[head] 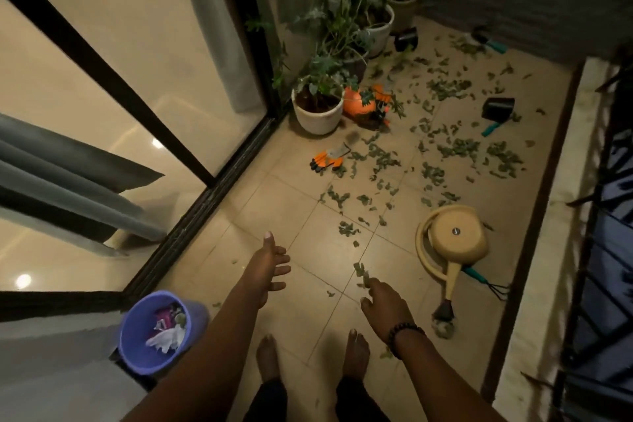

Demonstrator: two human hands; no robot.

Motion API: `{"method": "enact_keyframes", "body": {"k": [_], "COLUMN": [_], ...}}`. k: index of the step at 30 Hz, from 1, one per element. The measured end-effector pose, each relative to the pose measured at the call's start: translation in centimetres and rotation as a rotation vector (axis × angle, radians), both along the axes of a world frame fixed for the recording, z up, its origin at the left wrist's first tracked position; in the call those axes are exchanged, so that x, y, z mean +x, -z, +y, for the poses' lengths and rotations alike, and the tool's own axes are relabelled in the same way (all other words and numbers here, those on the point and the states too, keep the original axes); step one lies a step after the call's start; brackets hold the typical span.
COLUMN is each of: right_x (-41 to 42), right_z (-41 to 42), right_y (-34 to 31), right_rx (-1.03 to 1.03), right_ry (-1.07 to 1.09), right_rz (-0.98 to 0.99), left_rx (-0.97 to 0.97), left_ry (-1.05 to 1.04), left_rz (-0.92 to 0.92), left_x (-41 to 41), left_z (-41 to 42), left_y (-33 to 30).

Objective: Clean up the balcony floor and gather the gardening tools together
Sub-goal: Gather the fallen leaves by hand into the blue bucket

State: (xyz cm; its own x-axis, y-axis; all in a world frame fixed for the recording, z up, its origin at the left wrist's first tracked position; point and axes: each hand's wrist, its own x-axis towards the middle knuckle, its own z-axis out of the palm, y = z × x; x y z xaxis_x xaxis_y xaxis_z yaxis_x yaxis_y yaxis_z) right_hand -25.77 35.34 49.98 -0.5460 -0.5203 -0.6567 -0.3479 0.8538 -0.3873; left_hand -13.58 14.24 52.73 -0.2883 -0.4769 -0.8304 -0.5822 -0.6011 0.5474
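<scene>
We stand barefoot at the near end of the balcony floor [301, 301], both arms stretched out ahead. Our right hand [385, 305] pinches a few leaves [363, 276] between thumb and fingertips; our left hand [269, 267] hangs empty, its fingers spread and relaxed. The purple bin [161, 331] sits at the near left corner by the sliding door track, so the leaves should probably swing left and drop well inside its rim, with the pinch kept tight on the way. Loose leaves [455, 144] cover the middle and far floor, so gathering by the handful would likely serve better than single pinches. The watering can [452, 243] lies tipped near the right edge, its long axis running toward us and its spout pointing at the near right corner. A hand rake [486, 283] lies just beside that spout, tines toward the right edge.
</scene>
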Motion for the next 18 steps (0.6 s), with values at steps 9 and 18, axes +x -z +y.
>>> {"method": "enact_keyframes", "body": {"k": [9,18], "right_x": [4.3,9.8], "right_z": [-6.9,-17.9], "right_y": [18.5,41.1], "right_rx": [-0.003,-0.038], "right_ry": [-0.103,-0.553], "right_rz": [-0.040,0.069], "left_rx": [0.061,-0.009], "left_ry": [-0.307,-0.453], "left_rz": [-0.125,-0.239], "left_x": [9.5,17.3], "left_z": [-7.1,-10.5], "left_y": [21.4,43.0]}}
